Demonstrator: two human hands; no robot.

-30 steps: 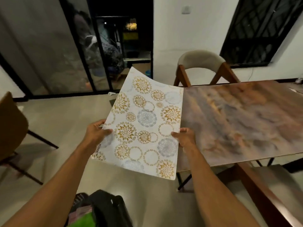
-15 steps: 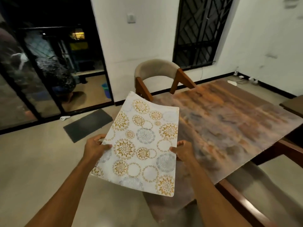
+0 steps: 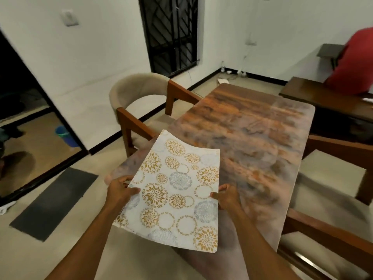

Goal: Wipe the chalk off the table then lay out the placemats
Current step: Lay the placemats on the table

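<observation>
Tabletop point(image 3: 252, 138) now lies beneath placemat point(image 3: 177, 190); left hand point(image 3: 119, 190), right hand point(image 3: 226, 196) still grip.

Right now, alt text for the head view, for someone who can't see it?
A left hand and right hand pinch the side edges of a white placemat with gold and grey circles, above the near corner of a brown table. A beige chair stands at its left side.

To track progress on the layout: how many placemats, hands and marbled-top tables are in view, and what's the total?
Placemats: 1, the placemat, held in the air, not yet laid.
Hands: 2, left hand and right hand, each gripping a side edge.
Marbled-top tables: 1, the table.
Total: 4.
</observation>
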